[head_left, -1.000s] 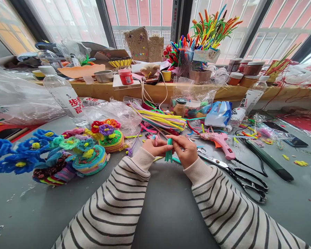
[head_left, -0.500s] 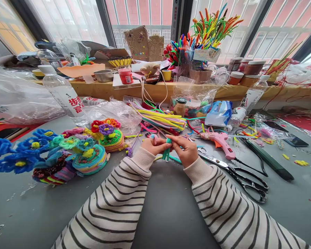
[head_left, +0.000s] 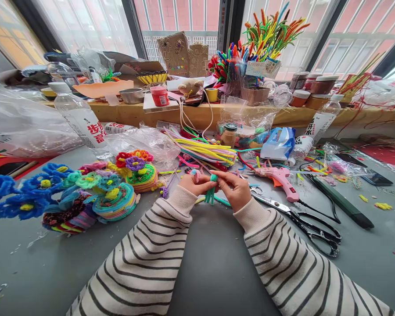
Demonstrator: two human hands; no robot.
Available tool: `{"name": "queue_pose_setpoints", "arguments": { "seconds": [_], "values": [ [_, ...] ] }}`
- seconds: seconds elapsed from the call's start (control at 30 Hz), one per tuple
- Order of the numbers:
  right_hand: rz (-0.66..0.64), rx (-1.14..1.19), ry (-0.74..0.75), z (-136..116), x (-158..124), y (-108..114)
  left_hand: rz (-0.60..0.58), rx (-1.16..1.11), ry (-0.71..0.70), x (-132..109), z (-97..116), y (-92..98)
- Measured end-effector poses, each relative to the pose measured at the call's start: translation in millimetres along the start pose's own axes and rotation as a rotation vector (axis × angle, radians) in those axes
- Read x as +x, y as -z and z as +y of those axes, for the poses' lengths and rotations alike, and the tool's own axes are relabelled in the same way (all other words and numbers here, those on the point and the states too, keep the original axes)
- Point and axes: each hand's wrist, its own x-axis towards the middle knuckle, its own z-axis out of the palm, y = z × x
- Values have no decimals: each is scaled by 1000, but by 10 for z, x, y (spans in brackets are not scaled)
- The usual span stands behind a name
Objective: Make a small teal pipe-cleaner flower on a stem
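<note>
Between my two hands is a small bundle of teal pipe cleaners (head_left: 210,194), its cut ends hanging down. My left hand (head_left: 195,183) pinches it from the left, thumb against its side. From the right, my right hand (head_left: 234,189) grips its upper part with closed fingers. A bit of pink and light blue fuzzy stem (head_left: 195,174) shows at my left fingers. Just behind the hands lies a pile of loose yellow, pink and green pipe cleaners (head_left: 206,149). Another teal stem (head_left: 222,201) rests on the table below my right hand.
Pipe-cleaner flowers (head_left: 42,184) and round fuzzy pots (head_left: 115,204) stand at left. At right lie large black-handled scissors (head_left: 316,230), a pink glue gun (head_left: 281,177) and a dark green bar-shaped object (head_left: 344,204). Water bottles (head_left: 80,118) and a glass jar (head_left: 228,135) stand behind.
The teal bundle has tilted slightly, its lower ends shifting a little to the left. Both hands keep their hold in nearly the same place.
</note>
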Motion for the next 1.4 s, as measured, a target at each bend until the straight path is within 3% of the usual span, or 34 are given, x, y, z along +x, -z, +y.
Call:
{"name": "queue_pose_setpoints", "arguments": {
  "seconds": [0.1,0.23,0.33,0.43,0.6,0.83,1.03,1.13,1.4],
  "values": [
    [-21,29,-18,14,34,36,78,-61,26,6,24,25],
    [-83,-133,-6,49,57,130,316,-146,-60,19,63,70],
    [-324,-309,-17,88,28,194,440,-177,-122,33,69,96],
    [-491,-494,63,101,-34,244,471,-137,-136,50,53,106],
    [-479,-691,100,51,-129,301,470,-152,-164,84,10,95],
    [-454,-733,44,46,-131,297,415,-93,-177,74,7,79],
    [-217,-384,-5,-22,-100,309,259,-13,-129,36,11,44],
    [-190,-183,-49,-69,-105,316,174,-50,-134,15,19,8],
    [-122,-239,66,-91,-131,277,12,-115,-109,-3,36,-43]
  ]
}}
